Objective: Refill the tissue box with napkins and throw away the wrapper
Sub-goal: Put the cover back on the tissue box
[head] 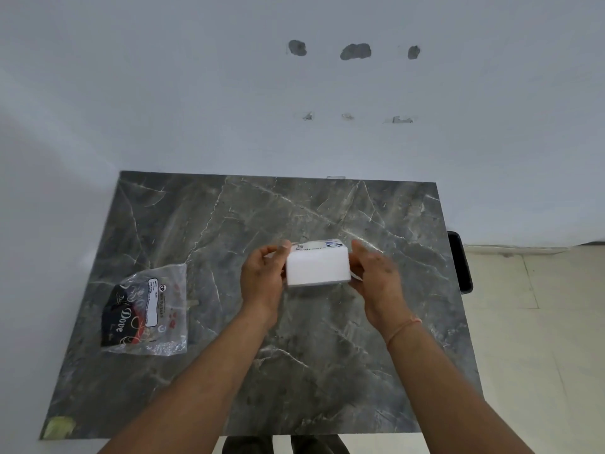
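A white tissue box (317,268) is held just above the middle of the dark marble table (229,224). My left hand (263,276) grips its left end and my right hand (375,276) grips its right end. Blue and black print shows on the box's top face. An empty clear plastic wrapper (147,311) with black and red print lies flat on the table's left side, well apart from both hands. No loose napkins show, and I cannot see inside the box.
A white wall rises right behind the table. A black bin (460,262) stands on the floor by the table's right edge. Pale floor tiles (540,339) spread to the right. A yellowish tape scrap (59,427) sticks to the near left corner.
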